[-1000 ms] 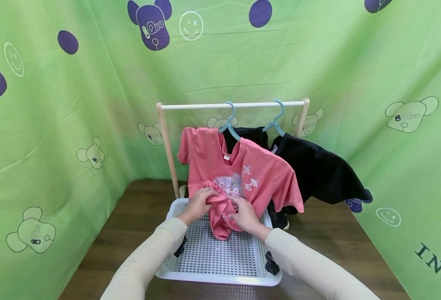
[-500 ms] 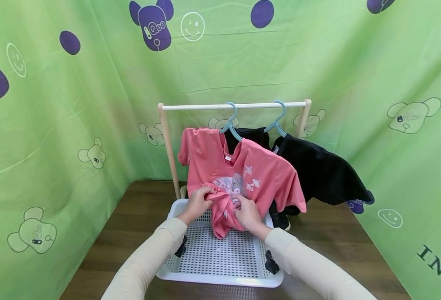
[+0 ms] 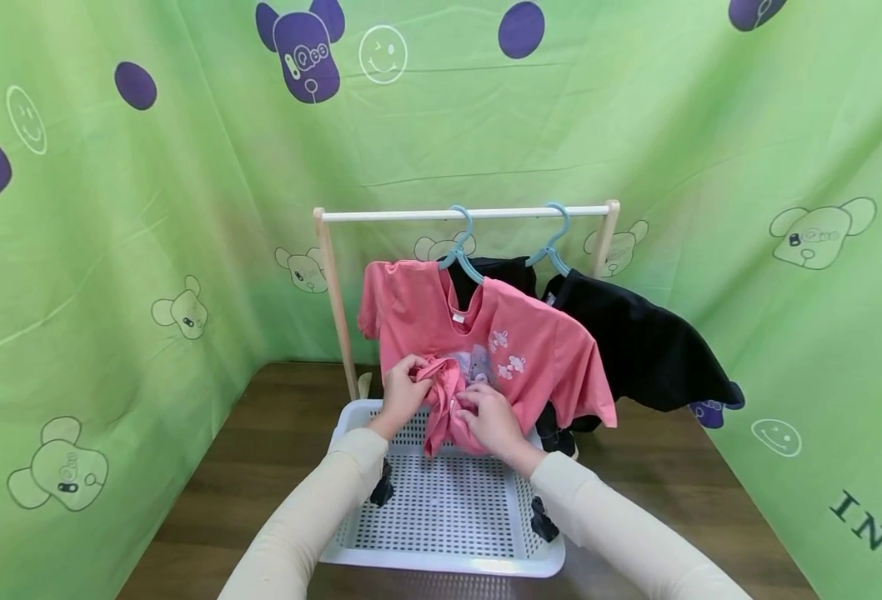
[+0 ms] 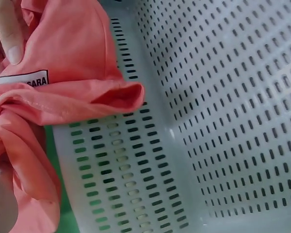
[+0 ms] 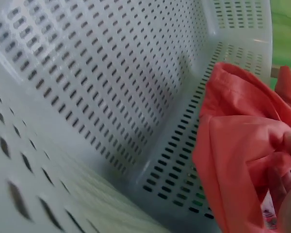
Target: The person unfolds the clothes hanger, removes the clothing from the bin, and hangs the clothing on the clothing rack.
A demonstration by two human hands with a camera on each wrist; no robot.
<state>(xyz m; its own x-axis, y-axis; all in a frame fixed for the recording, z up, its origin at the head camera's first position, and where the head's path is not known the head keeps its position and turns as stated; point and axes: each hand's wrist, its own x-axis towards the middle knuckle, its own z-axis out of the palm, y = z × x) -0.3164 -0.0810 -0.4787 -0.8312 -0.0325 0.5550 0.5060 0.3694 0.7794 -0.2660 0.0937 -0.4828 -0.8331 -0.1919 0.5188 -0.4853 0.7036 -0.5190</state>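
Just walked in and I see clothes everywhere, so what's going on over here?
A person in cream sleeves holds a small bunched pink garment with both hands, left hand and right hand, over the far end of a white perforated basket. The garment hangs partly into the basket. Behind it, a pink T-shirt and a black top hang on blue hangers from a wooden rack.
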